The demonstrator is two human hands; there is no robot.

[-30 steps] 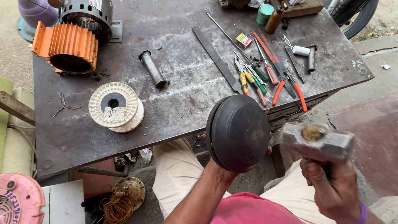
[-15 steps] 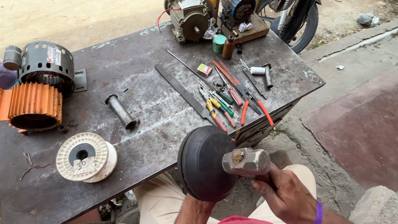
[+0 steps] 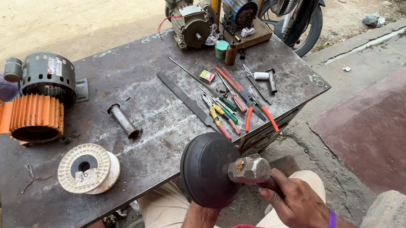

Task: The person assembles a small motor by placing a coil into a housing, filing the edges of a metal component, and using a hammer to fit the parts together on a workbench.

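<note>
Left hand, fingers hidden behind the black cap it grips at the table's six o'clock edge; right hand clenches the hammer. Strike squarely, short taps.

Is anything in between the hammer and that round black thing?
No, nothing visible. The right hand holds the hammer with its head right against the round black part, which the left hand grips from behind, hidden.
</note>
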